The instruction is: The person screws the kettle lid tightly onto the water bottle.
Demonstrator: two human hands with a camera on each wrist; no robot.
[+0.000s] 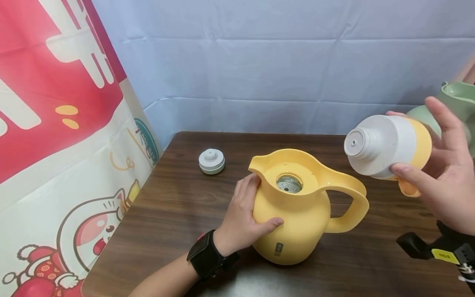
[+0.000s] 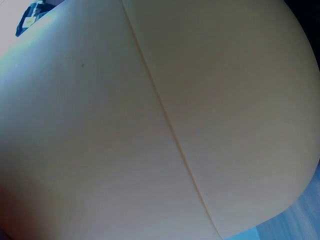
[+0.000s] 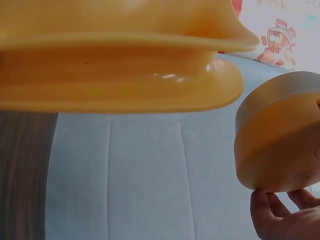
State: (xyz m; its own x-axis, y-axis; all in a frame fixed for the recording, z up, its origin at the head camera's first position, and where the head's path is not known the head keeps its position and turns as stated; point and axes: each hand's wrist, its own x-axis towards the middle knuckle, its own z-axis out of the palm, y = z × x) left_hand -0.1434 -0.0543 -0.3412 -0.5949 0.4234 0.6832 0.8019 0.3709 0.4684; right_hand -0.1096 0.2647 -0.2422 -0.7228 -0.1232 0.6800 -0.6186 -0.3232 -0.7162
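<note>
A yellow thermos jug (image 1: 293, 231) stands upright on the table with its round mouth uncovered, a silvery interior showing. My left hand (image 1: 246, 212) grips the jug's left side, thumb across the front and fingers round the back. Its smooth body (image 2: 165, 125) fills the left wrist view. To the right, my right hand (image 1: 450, 177) holds the yellow-and-white jug lid (image 1: 386, 146) in the air, tilted sideways, its white plug end pointing left. In the right wrist view the lid (image 3: 280, 135) has fingertips against its lower edge, near the yellow jug handle (image 3: 120, 80).
A small round white stopper (image 1: 211, 161) lies at the back left of the brown wooden table (image 1: 174, 198). A pale green jug (image 1: 458, 97) is partly hidden behind my right hand. Pale blue cloth (image 1: 274, 70) hangs behind the table, and a printed cloth (image 1: 48, 173) hangs on the left.
</note>
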